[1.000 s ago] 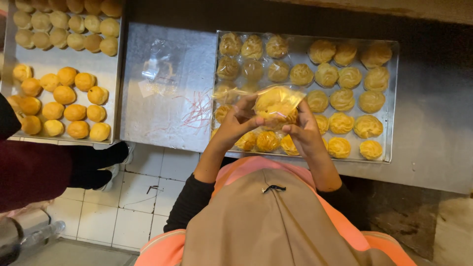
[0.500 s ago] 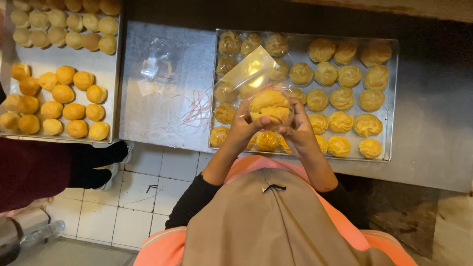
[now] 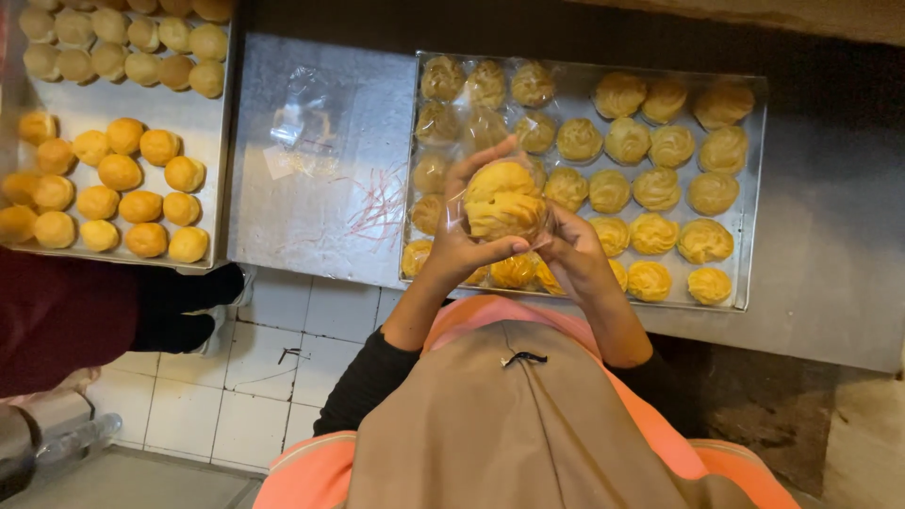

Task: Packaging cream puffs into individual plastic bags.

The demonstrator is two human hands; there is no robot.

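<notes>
Both my hands hold a clear plastic bag of golden cream puffs (image 3: 504, 200) just above the near edge of a metal tray (image 3: 749, 203). My left hand (image 3: 459, 240) wraps round the bag's left side, its fingers curling over the top. My right hand (image 3: 573, 253) pinches the bag's right side. The tray holds rows of swirled cream puffs (image 3: 655, 188); its left part lies under loose clear plastic.
A second tray (image 3: 203, 141) of round golden buns (image 3: 118, 170) sits at the left. Between the trays lie empty clear bags (image 3: 306, 118) and thin red ties (image 3: 377, 203) on the steel table. Another person's dark red sleeve (image 3: 57, 316) and black shoes (image 3: 184, 302) are at lower left over white floor tiles.
The bag has shifted slightly left and nearer to me. My left fingers have closed over its top, and the loose plastic flap that stuck up has been gathered in.
</notes>
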